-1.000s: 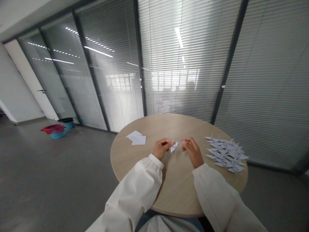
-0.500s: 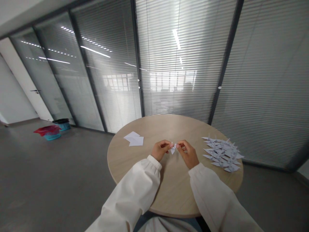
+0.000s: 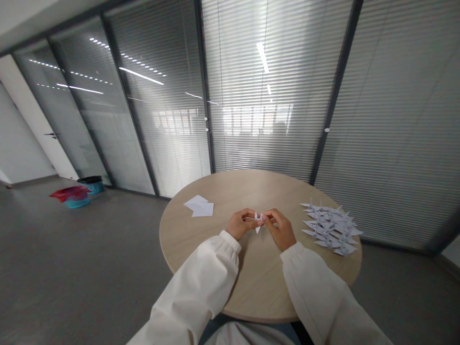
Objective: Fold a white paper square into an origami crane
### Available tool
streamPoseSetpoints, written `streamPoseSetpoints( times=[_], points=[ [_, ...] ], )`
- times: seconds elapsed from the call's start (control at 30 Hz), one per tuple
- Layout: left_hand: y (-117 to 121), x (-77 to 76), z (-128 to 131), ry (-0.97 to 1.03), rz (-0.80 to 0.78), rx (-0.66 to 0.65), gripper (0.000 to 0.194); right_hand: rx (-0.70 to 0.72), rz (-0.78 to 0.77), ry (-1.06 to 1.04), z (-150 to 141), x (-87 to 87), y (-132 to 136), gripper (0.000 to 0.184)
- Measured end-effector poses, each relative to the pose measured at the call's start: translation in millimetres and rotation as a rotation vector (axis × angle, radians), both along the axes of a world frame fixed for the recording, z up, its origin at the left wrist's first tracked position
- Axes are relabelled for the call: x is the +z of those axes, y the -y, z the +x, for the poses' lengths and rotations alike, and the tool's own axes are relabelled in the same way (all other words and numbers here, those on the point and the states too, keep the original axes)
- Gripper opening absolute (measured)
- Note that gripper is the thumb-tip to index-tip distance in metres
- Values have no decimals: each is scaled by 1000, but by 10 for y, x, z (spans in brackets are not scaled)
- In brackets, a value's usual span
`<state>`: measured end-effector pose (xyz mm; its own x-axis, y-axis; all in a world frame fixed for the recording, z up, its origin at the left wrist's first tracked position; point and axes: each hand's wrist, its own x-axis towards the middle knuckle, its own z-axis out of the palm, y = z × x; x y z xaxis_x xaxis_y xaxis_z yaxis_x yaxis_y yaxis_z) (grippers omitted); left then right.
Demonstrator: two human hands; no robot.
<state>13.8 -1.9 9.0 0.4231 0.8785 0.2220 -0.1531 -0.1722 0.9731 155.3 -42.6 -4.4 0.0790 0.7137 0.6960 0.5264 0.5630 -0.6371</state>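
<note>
A small white paper crane [image 3: 258,229] is held between both hands over the middle of the round table. My left hand [image 3: 240,224] pinches it from the left, thumb and fingers closed on the folded paper. From the other side, my right hand [image 3: 281,229] grips its right end between thumb and forefinger. Pointed white tips stick out above and below the left fingertips, while the fingers hide the rest of the folds. To the right lies a dense group of folded paper cranes [image 3: 330,227], wings and points overlapping.
White paper sheets [image 3: 203,209] overlap on the left of the round wooden table [image 3: 251,187]. Glass partitions with blinds [image 3: 266,143] stand right behind it. Two bins, one with a red liner [image 3: 74,194] and one with a black liner [image 3: 91,181], stand on the floor at left.
The paper crane has turned a little in my fingers, and more of its pointed tips show now. My left fingers have shifted on it. The sheets and the group of cranes stay put.
</note>
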Motion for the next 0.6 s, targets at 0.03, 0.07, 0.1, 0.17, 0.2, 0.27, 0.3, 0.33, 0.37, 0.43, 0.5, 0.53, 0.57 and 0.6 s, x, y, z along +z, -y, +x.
streamPoseSetpoints(
  times=[0.03, 0.07, 0.1, 0.17, 0.2, 0.27, 0.3, 0.33, 0.37, 0.43, 0.5, 0.53, 0.57, 0.6],
  points=[
    [-6, -5, 1, -5, 9, 2, 42, -9, 6, 8, 0, -2, -2, 17],
    [-11, -9, 2, -10, 15, 1, 43, -19, 10, 19, 1, -2, -2, 17],
    [-15, -11, 3, -16, 21, -1, 42, -30, 12, 31, 3, -1, -2, 17],
    [-23, -14, 2, -35, 37, -6, 41, -42, 2, 63, 10, 8, 5, 17],
    [-27, -16, 0, -49, 49, -6, 40, -41, -9, 83, 16, 16, 10, 16],
    [-37, -23, -9, -86, 76, -13, 39, -19, -42, 132, 30, 36, 22, 15],
    [-42, -29, -16, -110, 90, -22, 38, -5, -60, 162, 37, 49, 29, 14],
    [-48, -36, -24, -138, 102, -34, 37, 12, -81, 197, 44, 63, 36, 14],
    [-52, -46, -32, -175, 115, -46, 36, 21, -102, 239, 50, 80, 44, 14],
    [-59, -70, -45, -234, 131, -32, 35, 27, -162, 356, 57, 122, 64, 14],
    [-60, -96, -50, -273, 136, -7, 32, -3, -225, 492, 59, 183, 88, 11],
    [-59, -107, -49, -288, 138, -9, 31, -6, -261, 561, 63, 223, 98, 10],
    [-57, -115, -48, -283, 132, -9, 31, -15, -287, 617, 71, 269, 101, 11],
    [-55, -119, -47, -261, 117, -2, 32, -20, -307, 671, 89, 321, 94, 11]
  ],
)
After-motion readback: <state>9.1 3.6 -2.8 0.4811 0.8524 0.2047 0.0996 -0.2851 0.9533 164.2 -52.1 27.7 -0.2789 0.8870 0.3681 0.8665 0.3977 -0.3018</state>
